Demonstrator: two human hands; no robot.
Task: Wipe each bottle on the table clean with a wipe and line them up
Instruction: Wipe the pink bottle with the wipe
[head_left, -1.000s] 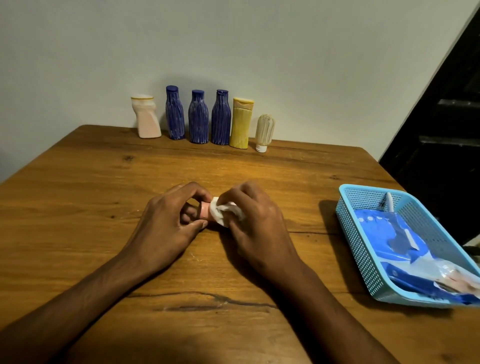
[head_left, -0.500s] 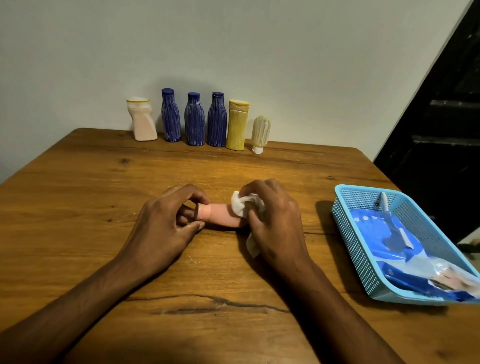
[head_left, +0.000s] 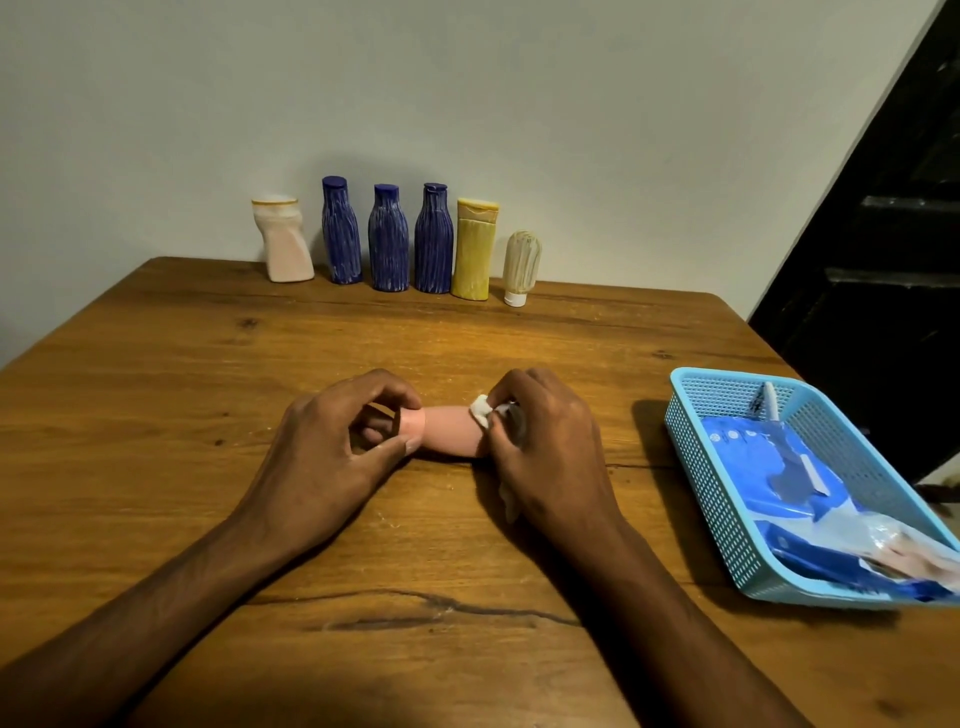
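Note:
A small pink bottle (head_left: 445, 430) lies on its side at the middle of the wooden table (head_left: 156, 395). My left hand (head_left: 332, 452) pinches its left end between thumb and fingers. My right hand (head_left: 545, 447) grips a crumpled white wipe (head_left: 481, 410) wrapped against the bottle's right end, which is hidden under the fingers. Along the back edge stands a row of bottles: a pale pink one (head_left: 283, 240), three ribbed blue ones (head_left: 388, 238), a yellow one (head_left: 474, 249) and a small cream one (head_left: 521, 266) on its white cap.
A light blue plastic basket (head_left: 696, 462) sits at the table's right edge, holding a blue wipes pack (head_left: 779, 467) and a crumpled clear wrapper. A grey wall runs behind the table, and a dark doorway lies to the right.
My right hand has slid the wipe rightward along the pink bottle, baring more of its body. My left hand has kept its hold on the left end.

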